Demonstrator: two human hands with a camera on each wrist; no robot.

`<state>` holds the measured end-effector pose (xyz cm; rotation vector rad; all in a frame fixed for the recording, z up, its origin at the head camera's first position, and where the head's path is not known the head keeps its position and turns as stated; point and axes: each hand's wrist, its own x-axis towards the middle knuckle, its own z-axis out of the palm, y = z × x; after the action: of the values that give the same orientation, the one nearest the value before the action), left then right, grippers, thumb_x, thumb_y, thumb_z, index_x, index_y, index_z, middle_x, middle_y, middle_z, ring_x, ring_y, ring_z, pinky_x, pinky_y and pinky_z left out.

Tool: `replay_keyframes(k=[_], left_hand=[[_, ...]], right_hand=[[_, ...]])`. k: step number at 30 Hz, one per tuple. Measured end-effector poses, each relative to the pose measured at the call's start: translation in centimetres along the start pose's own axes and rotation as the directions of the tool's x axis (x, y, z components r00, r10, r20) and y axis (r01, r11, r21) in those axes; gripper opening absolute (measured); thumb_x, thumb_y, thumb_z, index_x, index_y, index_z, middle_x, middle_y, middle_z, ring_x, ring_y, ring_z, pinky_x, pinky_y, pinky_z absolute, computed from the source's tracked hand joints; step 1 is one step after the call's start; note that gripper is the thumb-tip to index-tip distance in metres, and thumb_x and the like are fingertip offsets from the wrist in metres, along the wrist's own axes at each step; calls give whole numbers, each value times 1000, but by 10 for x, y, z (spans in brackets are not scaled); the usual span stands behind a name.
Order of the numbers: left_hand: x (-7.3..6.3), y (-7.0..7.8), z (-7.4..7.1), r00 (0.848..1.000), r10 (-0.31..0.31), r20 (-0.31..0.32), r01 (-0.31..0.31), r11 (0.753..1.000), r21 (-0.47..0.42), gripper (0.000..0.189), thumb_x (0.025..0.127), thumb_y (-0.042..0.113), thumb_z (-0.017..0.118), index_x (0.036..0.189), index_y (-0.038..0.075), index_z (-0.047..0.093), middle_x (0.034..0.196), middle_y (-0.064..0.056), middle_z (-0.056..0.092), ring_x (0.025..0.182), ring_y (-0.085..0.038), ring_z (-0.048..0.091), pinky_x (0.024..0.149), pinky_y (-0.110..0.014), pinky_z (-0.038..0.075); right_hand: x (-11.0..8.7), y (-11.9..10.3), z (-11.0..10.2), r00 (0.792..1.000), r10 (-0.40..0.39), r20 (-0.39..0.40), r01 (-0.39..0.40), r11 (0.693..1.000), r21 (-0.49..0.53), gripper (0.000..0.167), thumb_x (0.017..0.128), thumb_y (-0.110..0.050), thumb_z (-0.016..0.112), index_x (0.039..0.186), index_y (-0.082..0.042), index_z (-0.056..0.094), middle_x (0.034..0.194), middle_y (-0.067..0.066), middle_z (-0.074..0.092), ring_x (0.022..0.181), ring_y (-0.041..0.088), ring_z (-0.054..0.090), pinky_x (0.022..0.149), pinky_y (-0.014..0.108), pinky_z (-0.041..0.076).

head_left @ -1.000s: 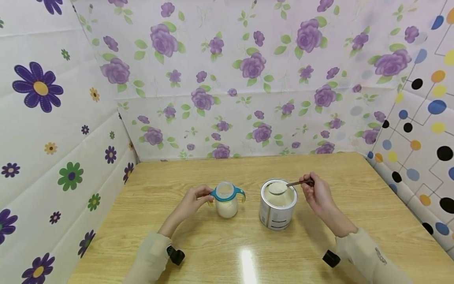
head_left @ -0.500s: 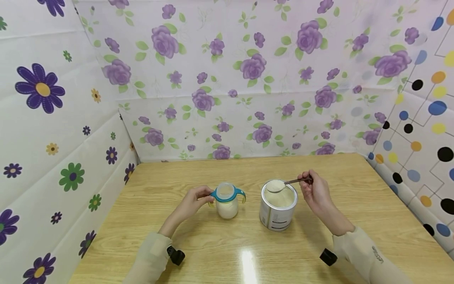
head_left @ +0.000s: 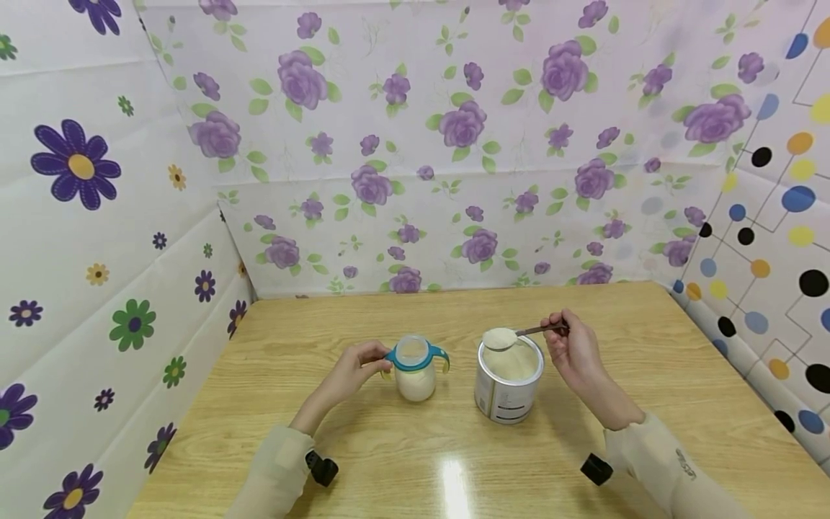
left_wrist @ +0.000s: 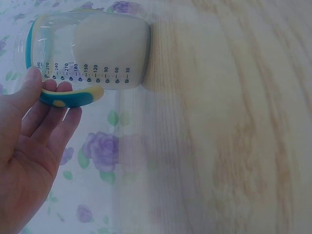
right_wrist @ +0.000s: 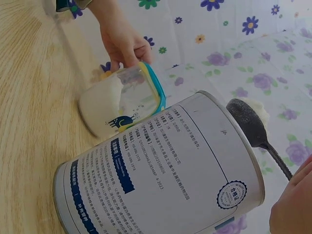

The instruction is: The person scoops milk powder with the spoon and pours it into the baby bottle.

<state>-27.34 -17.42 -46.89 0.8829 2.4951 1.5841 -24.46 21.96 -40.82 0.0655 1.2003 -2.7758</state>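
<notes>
My left hand pinches one blue-and-yellow handle of a clear baby bottle. The bottle stands upright on the table, partly filled with off-white powder, and volume marks run down its side in the left wrist view. To its right stands a metal can of pale milk powder, its top uncovered. My right hand grips the dark handle of a spoon. The spoon's bowl, heaped with powder, hangs over the left part of the can's rim.
Both things stand on a wood-grain table. Flowered cloth walls off the back, another flowered sheet the left side, and a dotted sheet the right. A black wrist camera sits by the left sleeve.
My right hand has moved the loaded spoon slightly up and left, from over the can's middle to its left rim. My left hand and the bottle have stayed put.
</notes>
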Motion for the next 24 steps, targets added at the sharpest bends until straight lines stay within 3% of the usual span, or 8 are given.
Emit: replay_keyframes(k=[8, 14, 24], left_hand=[[-1, -2, 0, 1000, -28, 7, 28, 999, -15, 14, 94, 17, 62, 105, 9, 67, 101, -12, 68, 89, -17, 68, 84, -42, 57], [-1, -2, 1, 1000, -27, 4, 27, 999, -20, 14, 94, 15, 62, 105, 8, 66, 101, -12, 68, 90, -18, 68, 83, -34, 57], [0, -1, 0, 999, -32, 3, 32, 999, -19, 14, 94, 14, 62, 106, 7, 67, 101, -14, 68, 91, -23, 69, 83, -34, 57]], right_hand=[[1, 2, 3, 1000, 2, -11, -2, 1000, -1, 46, 108, -24, 23, 78, -8, 53, 74, 0, 60, 49, 2, 49, 41, 9, 37], [2, 4, 4, 1000, -3, -11, 3, 1000, -6, 45, 108, -24, 23, 79, -8, 54, 75, 0, 61, 50, 2, 49, 41, 8, 36], [5, 5, 8, 1000, 1, -15, -2, 1000, -16, 45, 108, -25, 23, 78, -8, 53, 74, 0, 60, 49, 1, 49, 41, 9, 36]])
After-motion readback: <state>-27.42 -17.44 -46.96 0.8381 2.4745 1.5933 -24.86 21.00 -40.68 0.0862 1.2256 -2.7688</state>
